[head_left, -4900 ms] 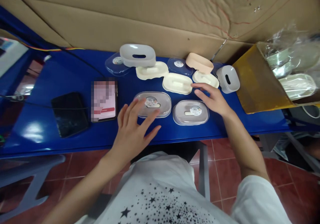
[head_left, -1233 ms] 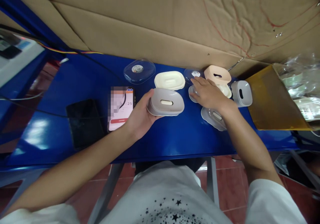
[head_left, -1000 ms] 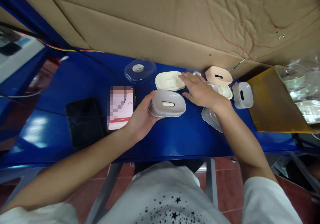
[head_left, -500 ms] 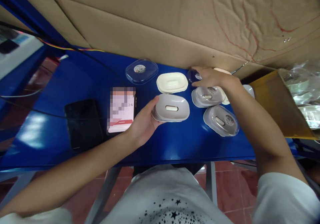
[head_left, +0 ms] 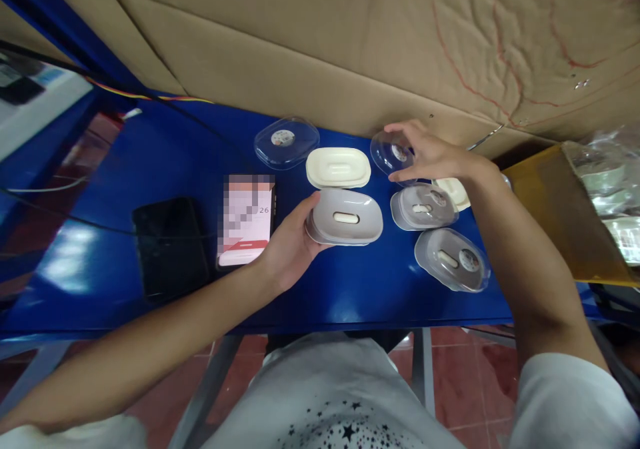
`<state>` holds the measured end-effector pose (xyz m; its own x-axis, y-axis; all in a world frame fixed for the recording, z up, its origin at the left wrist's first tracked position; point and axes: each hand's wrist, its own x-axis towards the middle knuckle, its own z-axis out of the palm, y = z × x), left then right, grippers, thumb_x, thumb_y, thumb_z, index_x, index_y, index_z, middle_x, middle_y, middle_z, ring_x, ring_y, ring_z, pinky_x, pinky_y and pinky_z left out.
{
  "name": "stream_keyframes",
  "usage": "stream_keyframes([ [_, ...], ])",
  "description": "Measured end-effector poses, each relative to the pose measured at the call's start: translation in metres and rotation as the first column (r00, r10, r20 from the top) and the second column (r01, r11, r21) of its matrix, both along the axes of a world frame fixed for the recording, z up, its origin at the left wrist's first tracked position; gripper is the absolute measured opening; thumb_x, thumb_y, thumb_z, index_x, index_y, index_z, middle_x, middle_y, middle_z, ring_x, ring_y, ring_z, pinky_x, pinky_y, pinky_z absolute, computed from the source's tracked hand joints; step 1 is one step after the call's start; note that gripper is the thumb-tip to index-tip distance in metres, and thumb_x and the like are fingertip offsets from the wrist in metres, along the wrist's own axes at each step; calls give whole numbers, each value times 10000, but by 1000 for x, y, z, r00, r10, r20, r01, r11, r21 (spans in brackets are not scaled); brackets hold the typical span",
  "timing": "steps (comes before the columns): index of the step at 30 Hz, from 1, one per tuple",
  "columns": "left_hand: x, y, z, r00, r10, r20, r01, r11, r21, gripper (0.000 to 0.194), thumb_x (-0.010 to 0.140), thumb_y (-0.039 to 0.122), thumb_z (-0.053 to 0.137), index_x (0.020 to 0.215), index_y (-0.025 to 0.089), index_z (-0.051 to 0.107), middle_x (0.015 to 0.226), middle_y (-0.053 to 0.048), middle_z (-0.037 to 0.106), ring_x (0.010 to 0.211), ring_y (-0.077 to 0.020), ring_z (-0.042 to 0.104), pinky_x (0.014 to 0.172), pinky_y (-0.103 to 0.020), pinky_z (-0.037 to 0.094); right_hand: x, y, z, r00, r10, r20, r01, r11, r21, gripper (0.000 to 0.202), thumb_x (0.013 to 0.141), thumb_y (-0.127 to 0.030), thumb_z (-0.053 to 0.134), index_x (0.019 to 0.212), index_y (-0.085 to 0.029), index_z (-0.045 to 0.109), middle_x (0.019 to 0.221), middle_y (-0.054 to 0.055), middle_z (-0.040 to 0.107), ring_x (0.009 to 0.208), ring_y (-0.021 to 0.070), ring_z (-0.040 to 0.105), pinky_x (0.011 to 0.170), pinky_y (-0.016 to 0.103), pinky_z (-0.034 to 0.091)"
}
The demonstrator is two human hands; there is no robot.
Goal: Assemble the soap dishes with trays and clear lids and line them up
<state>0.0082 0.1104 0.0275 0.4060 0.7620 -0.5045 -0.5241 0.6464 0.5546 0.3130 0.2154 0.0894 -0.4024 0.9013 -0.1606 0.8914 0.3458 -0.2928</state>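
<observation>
Left hand (head_left: 287, 249) has its fingers wrapped round the near-left end of a grey soap dish (head_left: 345, 217), which sits on the blue surface (head_left: 350, 282) about mid-way across. Right hand (head_left: 433, 157) is further back with its fingers pinching a clear lid (head_left: 391, 154), tilted and lifted off the surface, just right of a cream tray (head_left: 338, 167). Two lidded dishes (head_left: 424, 206) (head_left: 453, 259) sit to the right of the grey one. Another clear lid (head_left: 286, 142) lies back left. A phone (head_left: 247, 220) and a dark phone (head_left: 170, 245) lie to the left.
</observation>
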Motion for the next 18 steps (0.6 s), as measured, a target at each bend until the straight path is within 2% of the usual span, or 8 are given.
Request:
stream_keyframes([
  [2, 0, 0, 1, 1000, -16, 25, 16, 1000, 2, 306, 1107, 432, 632, 1257, 231, 808, 1359, -63, 801, 1322, -300, 714, 1094, -441, 623, -17, -25, 14, 990, 80, -115, -80, 997, -2, 1017, 867, -394, 862, 1735, -318, 336, 1731, 117, 459, 1496, 370, 566, 1203, 522, 536],
  [4, 1, 1, 2, 997, -35, 61, 35, 999, 12, 340, 1127, 457, 594, 1266, 230, 806, 1355, -67, 803, 1324, -301, 716, 1092, -435, 619, -40, -51, 23, 957, 219, -192, -230, 973, -36, 987, 889, -432, 849, 1733, -346, 343, 1738, 94, 458, 1533, 373, 530, 1244, 562, 495],
  [7, 1, 0, 5, 993, -50, 104, 46, 998, 37, 392, 1154, 484, 536, 1278, 226, 804, 1347, -75, 806, 1347, -297, 707, 1110, -421, 602, -69, -81, 26, 935, 321, -148, -330, 943, -39, 938, 926, -388, 827, 1736, -395, 355, 1771, 59, 421, 1615, 365, 433, 1309, 595, 408],
  [9, 1, 0, 7, 992, -44, 117, 38, 998, 52, 401, 1165, 478, 512, 1278, 230, 806, 1324, -70, 814, 1338, -285, 712, 1106, -401, 598, -79, -92, 24, 940, 320, -116, -324, 946, -15, 930, 946, -358, 810, 1747, -404, 341, 1792, 53, 385, 1642, 353, 396, 1326, 588, 388],
  [13, 0, 0, 11, 992, -11, 124, 6, 999, 43, 426, 1186, 457, 459, 1224, 237, 821, 1231, -44, 836, 1255, -243, 746, 1044, -346, 615, -85, -102, 16, 935, 341, -100, -333, 938, 93, 843, 1011, -377, 738, 1757, -328, 351, 1790, 93, 380, 1659, 339, 366, 1329, 543, 404],
  [18, -1, 0, 15, 992, 50, 120, -51, 999, 4, 402, 1183, 425, 472, 1207, 224, 820, 1220, -32, 839, 1267, -227, 742, 1084, -333, 606, -89, -108, -2, 920, 383, 78, -390, 885, 256, 799, 1070, -499, 661, 1768, -291, 330, 1802, 146, 369, 1669, 401, 332, 1325, 630, 369],
])
